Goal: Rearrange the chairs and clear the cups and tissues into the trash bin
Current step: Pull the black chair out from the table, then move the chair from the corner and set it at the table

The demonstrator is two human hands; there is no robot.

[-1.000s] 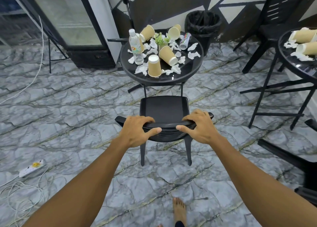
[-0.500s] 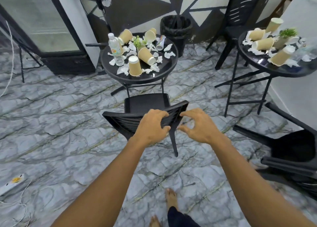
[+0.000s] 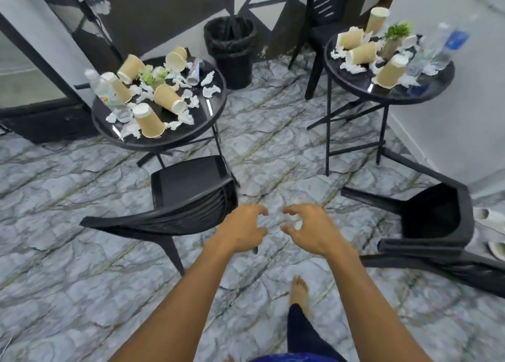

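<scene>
Both hands were empty here. The left hand (image 3: 240, 230) and right hand (image 3: 308, 230) hovered side by side over the floor, fingers loosely curled and apart, gripping nothing. The left one was just off the right end of the upright chair (image 3: 188, 189), which stood at the near side of the left desk (image 3: 203, 116).

My guess is the tipped chair (image 3: 437, 216) was the next job. It lay on its side to the right, near the legs of the right desk (image 3: 360, 84). I'd take it with one hand on the backrest and one on the seat edge, then lift and turn it instead of dragging. A knock to those desk legs could roll cups off, and there was a bare foot (image 3: 299, 290) close by.

The cups (image 3: 149, 122) and tissues (image 3: 211, 90) sat untouched on both desks. The trash bin (image 3: 232, 49) was at the far wall between them.
</scene>
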